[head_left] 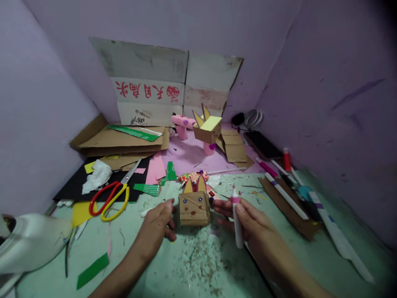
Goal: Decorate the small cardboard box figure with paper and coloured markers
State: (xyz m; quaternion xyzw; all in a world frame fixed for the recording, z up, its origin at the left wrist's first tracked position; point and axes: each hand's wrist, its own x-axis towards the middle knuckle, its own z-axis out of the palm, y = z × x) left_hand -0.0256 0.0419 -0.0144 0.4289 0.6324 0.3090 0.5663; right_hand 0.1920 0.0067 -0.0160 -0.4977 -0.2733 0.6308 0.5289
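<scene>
A small cardboard animal head (194,210) with pointed ears, two blue-ringed eyes and brown spots sits on the green tabletop between my hands. My left hand (159,221) is beside its left side with fingers apart and nothing in them; whether a fingertip touches the box is hard to tell. In my right hand (249,217) is a white marker with a pink tip (237,221), held upright with the tip pointing up. The fingers of that hand reach toward the head's right side. Behind the head lies a colourful patterned piece (192,177), partly hidden by the ears.
Red-and-yellow scissors (113,198) lie open at left, near crumpled white tissue (97,176) and a white bottle (34,242). Farther back stands a pink figure with a cardboard head (206,130). Several markers (287,196), a cardboard strip (294,217) and a phone (263,145) lie at right.
</scene>
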